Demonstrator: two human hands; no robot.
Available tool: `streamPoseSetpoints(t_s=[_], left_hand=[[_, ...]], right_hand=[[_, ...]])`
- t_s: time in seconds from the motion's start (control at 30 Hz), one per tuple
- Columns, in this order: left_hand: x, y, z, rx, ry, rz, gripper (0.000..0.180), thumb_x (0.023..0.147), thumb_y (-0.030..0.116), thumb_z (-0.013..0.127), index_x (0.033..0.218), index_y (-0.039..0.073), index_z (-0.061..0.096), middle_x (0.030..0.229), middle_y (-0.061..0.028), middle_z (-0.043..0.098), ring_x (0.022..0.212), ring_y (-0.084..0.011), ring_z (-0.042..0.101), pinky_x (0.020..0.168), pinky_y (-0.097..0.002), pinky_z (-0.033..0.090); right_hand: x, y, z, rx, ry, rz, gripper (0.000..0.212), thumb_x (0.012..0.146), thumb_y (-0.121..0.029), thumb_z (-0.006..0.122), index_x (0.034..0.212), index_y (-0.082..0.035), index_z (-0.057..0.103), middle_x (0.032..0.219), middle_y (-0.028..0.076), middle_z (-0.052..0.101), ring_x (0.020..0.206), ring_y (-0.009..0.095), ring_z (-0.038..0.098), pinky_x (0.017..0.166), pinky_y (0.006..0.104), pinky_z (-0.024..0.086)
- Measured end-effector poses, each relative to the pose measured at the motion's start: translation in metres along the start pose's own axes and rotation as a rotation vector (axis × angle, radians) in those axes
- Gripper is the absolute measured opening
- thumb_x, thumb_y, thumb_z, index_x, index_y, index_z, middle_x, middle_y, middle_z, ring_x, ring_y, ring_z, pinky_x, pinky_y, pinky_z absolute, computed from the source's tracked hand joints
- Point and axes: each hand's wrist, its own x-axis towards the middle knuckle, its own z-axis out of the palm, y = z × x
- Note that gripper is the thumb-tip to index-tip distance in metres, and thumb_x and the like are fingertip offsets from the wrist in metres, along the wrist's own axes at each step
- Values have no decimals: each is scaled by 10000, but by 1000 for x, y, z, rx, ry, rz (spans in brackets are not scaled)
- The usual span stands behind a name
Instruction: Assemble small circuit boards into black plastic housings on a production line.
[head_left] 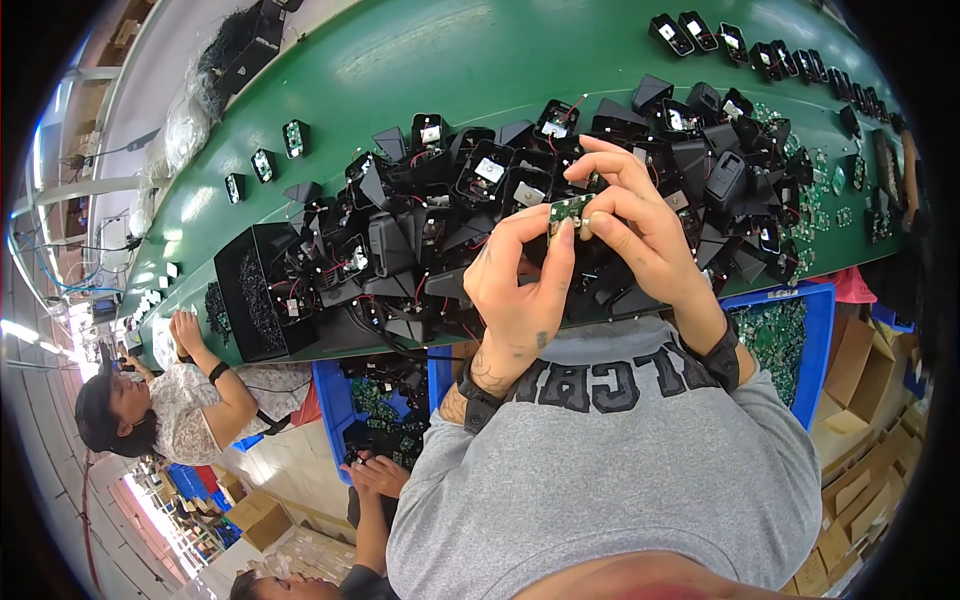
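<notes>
Green tabletop (430,70) below, both hands (515,290) (650,240) hold a circuit board (570,209).

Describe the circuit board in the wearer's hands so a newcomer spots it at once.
Find the green table with its heap of black housings. Before the heap's middle, the wearer's left hand and right hand meet. The green circuit board is pinched in their fingertips, unlike the loose boards scattered at the heap's right end.
</notes>
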Motion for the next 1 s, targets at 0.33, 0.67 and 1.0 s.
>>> streamPoseSetpoints(t_s=[0.33, 0.67, 1.0], left_hand=[[-4, 0, 4, 43, 47, 79, 143, 798, -17, 698, 895, -20, 594, 935, -161, 693, 736, -193, 676, 602, -242, 517], [-4, 1, 4, 68, 46, 108, 167, 798, -15, 704, 909, -21, 579, 944, -171, 690, 717, -191, 672, 581, -244, 518], [-5, -3, 4, 173, 72, 185, 165, 773, -23, 711, 903, -20, 610, 946, -170, 688, 821, -284, 688, 722, -326, 546]], right_hand=[[-1, -1, 16, 182, 192, 13, 89, 836, -96, 600, 781, -28, 616, 1214, 120, 536, 1317, 320, 372, 1018, 438, 361], [2, -7, 13, 45, 168, -12, 72, 829, -95, 617, 789, -36, 620, 1148, 94, 570, 1266, 334, 421, 1006, 447, 346], [-1, -16, 16, 321, 195, 259, 73, 843, 29, 615, 898, 5, 572, 1179, 121, 539, 1188, 238, 504, 988, 364, 421]])
